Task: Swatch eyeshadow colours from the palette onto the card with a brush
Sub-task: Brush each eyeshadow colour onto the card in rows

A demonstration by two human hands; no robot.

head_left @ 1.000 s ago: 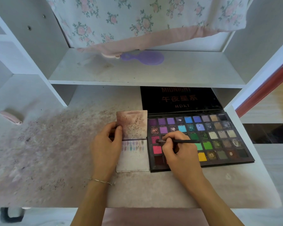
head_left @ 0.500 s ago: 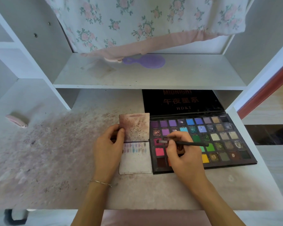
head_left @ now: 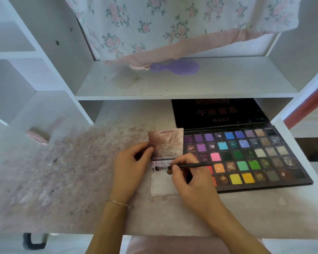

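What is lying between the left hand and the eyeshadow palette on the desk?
In the head view, the folded swatch card lies between the left hand and the palette, with the brush tip on it.

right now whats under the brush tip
The brush tip sits over the card, on its row of swatches. The right hand covers the card's right edge.

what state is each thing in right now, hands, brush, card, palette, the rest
left hand: holds the card's left edge
right hand: grips the brush
brush: lying level, tip on the card
card: folded open, upper flap raised, lower part flat, smudged
palette: open, lid tilted back
purple hairbrush: lying flat on the shelf
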